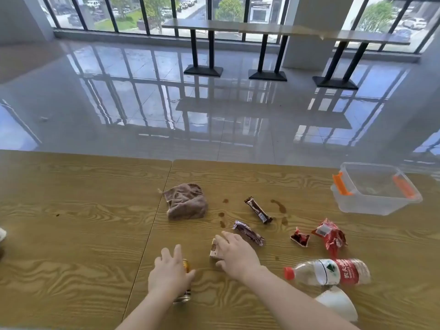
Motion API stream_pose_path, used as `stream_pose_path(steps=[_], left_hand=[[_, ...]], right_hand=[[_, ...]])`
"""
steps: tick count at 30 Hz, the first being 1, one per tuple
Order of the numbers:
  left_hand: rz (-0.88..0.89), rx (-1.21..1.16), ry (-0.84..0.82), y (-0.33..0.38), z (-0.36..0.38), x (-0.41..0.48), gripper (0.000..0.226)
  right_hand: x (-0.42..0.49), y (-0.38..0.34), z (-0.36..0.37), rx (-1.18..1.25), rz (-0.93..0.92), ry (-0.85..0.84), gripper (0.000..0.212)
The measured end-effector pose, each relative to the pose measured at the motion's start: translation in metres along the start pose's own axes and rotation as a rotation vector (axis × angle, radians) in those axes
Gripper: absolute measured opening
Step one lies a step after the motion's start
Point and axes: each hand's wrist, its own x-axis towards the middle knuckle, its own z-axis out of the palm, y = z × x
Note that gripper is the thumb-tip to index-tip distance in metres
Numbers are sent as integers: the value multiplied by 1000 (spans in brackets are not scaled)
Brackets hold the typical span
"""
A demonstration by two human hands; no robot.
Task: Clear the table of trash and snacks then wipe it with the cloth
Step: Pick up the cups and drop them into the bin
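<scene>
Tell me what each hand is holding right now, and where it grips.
Left hand wraps a gold can around its side. Right hand covers a small white snack packet, fingers over its top; whether it is actually gripped cannot be told.

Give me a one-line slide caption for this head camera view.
Left hand on a can, right hand on a small packet, wrappers and cloth beyond.

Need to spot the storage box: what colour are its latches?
Orange latches on a clear plastic box, seen best in the head view.
</scene>
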Motion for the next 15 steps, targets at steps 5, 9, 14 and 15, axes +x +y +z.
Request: stream_pose_path(steps=[5,9,14,15], left_hand=[[-6,-52,-19,-3,13,-3,74],[-1,-94,-2,-4,19,-4,73],[31,-122,39,-2,14,-2,72],[42,-130,48,-1,13,-2,72]], right_hand=[[4,-1,16,3,87,-16,71],[3,3,25,-13,105,24,44],[-1,9,26,24,148,110,38],[-3,11,26,42,147,130,40]])
